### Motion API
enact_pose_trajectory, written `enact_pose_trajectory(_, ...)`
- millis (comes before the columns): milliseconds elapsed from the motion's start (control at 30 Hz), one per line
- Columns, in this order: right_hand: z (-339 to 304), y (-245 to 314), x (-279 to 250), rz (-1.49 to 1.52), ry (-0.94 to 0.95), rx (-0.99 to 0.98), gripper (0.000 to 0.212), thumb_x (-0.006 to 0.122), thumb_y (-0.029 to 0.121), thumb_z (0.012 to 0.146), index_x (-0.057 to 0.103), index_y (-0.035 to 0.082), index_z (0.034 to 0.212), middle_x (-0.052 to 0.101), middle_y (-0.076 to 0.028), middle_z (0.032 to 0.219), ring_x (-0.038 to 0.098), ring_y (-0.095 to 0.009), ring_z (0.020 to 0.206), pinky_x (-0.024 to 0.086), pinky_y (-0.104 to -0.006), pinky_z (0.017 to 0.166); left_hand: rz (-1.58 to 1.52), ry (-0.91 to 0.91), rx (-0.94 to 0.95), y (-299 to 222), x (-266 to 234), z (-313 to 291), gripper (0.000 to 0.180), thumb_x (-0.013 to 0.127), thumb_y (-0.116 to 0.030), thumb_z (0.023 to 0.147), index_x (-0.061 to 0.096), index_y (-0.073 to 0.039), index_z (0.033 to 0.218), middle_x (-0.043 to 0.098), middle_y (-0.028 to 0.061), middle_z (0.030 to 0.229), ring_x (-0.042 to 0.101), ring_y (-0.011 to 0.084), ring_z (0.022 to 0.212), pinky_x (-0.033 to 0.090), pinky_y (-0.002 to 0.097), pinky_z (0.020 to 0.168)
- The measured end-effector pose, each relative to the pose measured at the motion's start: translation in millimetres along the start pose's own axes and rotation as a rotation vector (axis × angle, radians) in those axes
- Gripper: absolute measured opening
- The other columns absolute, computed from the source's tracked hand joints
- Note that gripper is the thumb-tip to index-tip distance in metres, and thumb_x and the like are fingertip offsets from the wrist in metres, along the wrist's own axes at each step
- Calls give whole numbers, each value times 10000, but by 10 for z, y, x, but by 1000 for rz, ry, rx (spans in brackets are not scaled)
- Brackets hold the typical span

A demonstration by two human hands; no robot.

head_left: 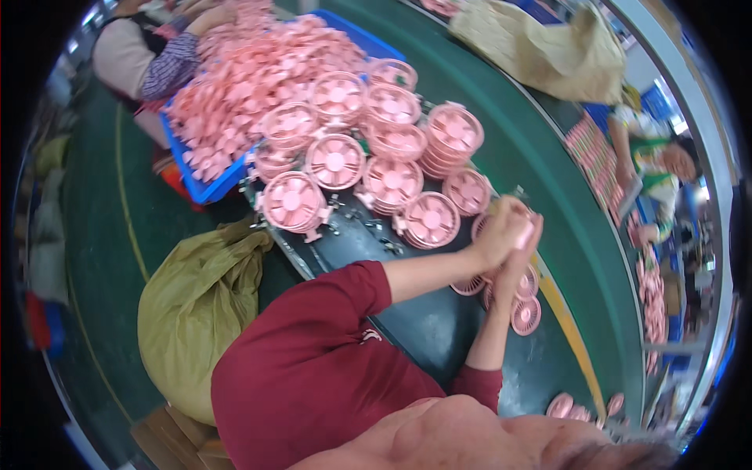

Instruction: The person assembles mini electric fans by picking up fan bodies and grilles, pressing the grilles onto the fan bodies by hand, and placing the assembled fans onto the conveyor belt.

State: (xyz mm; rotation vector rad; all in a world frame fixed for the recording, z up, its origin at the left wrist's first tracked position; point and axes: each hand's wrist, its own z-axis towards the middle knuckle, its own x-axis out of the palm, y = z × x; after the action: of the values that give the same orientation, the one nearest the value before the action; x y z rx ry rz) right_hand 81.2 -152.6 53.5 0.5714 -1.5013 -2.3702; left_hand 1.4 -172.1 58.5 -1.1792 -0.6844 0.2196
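Note:
My left hand (500,233) and my right hand (527,244) are closed together above the green work surface, fingers wrapped around a small pink plastic part (522,237). Most of that part is hidden, so its exact shape cannot be made out. Below my wrists lie several round pink fan grilles (526,315), partly covered by my forearms. Just left of my hands stand stacks of pink fan housings (432,219) with blades inside, and one lower stack (467,192) is nearest my left hand.
A blue tray (205,190) heaped with pink fan blades (251,78) stands at the far left, where another person's arm (170,66) reaches in. Small dark metal pieces (337,227) lie among the housings. A green sack (196,313) sits at left; another worker (658,172) is across the belt.

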Motion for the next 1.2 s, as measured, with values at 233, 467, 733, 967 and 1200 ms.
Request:
enact_pose_trajectory(233,41,-131,39,98,7,-127,780,443,533,935,300,-36,1450,389,-190,1441,393,-293,1328,301,-391,1104,29,-35,260,189,-33,0,154,432,-122,1009,428,-39,1139,454,52,1043,463,115,964,422,266,856)
enact_pose_trajectory(467,198,-149,-203,-119,81,-80,520,523,220,933,424,16,1401,474,-195,1387,460,-304,1292,336,-378,1088,112,98,179,227,-166,127,176,419,-157,1023,418,-39,1154,490,76,1063,507,141,970,444,295,867)
enact_pose_trajectory(733,470,-565,-1066,-1014,-428,-155,550,735,280,804,558,51,1272,447,-262,1365,421,-430,1267,380,-494,1026,1042,412,507,-396,-420,400,326,544,-75,874,578,41,1177,612,229,1179,570,385,1125,453,424,979)
enact_pose_trajectory(967,4,-99,-405,-760,400,12,792,832,277,657,504,117,1359,418,-224,1435,407,-400,1310,365,-459,1086,1921,537,422,-196,-817,965,116,602,-81,786,701,-49,838,702,159,929,662,298,888,523,402,821)
enact_pose_trajectory(1200,7,-131,-546,-639,434,111,745,756,268,735,457,111,1399,538,-239,1317,539,-378,1189,430,-426,1014,2033,517,501,-66,-779,1050,120,584,-147,818,691,-111,778,713,89,777,704,274,800,529,393,740)
